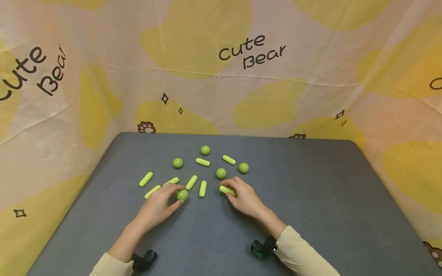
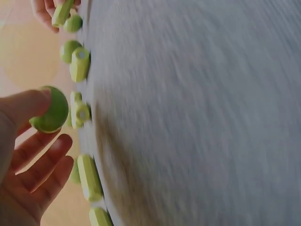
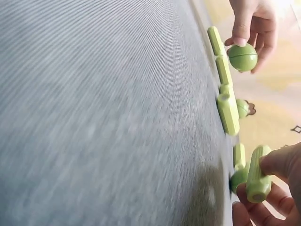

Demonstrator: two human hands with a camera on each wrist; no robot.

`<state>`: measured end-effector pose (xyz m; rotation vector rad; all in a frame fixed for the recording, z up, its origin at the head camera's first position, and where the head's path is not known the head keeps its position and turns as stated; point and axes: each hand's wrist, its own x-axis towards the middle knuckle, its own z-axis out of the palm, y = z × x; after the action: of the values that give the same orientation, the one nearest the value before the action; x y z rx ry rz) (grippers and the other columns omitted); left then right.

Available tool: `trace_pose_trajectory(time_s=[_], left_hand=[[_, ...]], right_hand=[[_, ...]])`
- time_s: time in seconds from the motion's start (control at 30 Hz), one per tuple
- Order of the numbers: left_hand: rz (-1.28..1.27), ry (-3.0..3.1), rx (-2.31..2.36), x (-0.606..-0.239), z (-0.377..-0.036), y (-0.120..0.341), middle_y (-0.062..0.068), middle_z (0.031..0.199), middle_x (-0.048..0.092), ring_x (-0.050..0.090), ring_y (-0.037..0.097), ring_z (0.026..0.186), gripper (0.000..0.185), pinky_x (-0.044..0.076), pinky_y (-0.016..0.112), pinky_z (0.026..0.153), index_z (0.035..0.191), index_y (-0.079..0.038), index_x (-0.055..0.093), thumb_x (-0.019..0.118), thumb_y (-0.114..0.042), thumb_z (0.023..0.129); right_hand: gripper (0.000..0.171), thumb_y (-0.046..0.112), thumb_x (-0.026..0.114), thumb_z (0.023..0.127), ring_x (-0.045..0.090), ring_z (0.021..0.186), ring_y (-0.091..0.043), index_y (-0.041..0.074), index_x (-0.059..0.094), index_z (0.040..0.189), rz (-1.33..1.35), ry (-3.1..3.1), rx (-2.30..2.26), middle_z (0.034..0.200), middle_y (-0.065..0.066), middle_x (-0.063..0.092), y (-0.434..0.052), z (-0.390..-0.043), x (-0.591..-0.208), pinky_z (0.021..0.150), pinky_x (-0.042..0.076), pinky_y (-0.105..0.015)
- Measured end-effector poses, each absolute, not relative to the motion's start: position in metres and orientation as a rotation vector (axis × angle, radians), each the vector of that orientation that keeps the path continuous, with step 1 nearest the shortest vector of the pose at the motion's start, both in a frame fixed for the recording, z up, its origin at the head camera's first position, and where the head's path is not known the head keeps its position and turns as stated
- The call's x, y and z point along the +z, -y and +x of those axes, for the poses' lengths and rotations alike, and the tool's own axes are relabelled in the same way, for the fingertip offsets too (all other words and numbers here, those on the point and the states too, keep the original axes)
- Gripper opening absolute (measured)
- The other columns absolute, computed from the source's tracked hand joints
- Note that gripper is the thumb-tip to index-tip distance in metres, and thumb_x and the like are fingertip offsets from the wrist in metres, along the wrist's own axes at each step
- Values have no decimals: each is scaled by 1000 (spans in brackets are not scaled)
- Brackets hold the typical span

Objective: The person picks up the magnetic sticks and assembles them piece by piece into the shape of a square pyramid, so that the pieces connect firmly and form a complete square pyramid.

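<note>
My left hand (image 1: 157,207) pinches a shiny green ball (image 2: 55,110) between thumb and fingertips, held above the table in the left wrist view. A seam runs around this ball in the right wrist view. With thumb and fingers, my right hand (image 1: 248,201) grips a pale green ribbed stick (image 3: 258,174), also raised off the surface. Two pale green sticks, one of them (image 1: 203,189) near the middle, lie between the hands. Just beyond the right hand sits another green ball (image 1: 221,173). Beside the left hand, a stick (image 1: 152,192) is partly covered by it.
Farther back on the grey table (image 1: 310,199) are more green balls, one at the rear (image 1: 205,150) and one to the right (image 1: 243,168). Sticks lie among them, including one at the far left (image 1: 146,179). A printed cloth (image 1: 193,46) rises behind the table.
</note>
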<state>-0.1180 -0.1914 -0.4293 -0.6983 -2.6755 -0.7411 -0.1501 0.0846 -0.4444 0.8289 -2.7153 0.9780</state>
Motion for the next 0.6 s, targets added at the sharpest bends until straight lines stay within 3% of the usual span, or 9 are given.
trace_pose_trajectory(time_s=[0.6], left_hand=[[-666, 2636, -899, -437, -119, 135, -7, 89, 56, 53, 5, 68, 38, 44, 20, 58, 102, -15, 61, 73, -10, 67]], right_hand=[[25, 11, 60, 80, 46, 68, -3, 21, 60, 102, 847, 2694, 1026, 90, 12, 53, -119, -141, -445, 59, 39, -19]])
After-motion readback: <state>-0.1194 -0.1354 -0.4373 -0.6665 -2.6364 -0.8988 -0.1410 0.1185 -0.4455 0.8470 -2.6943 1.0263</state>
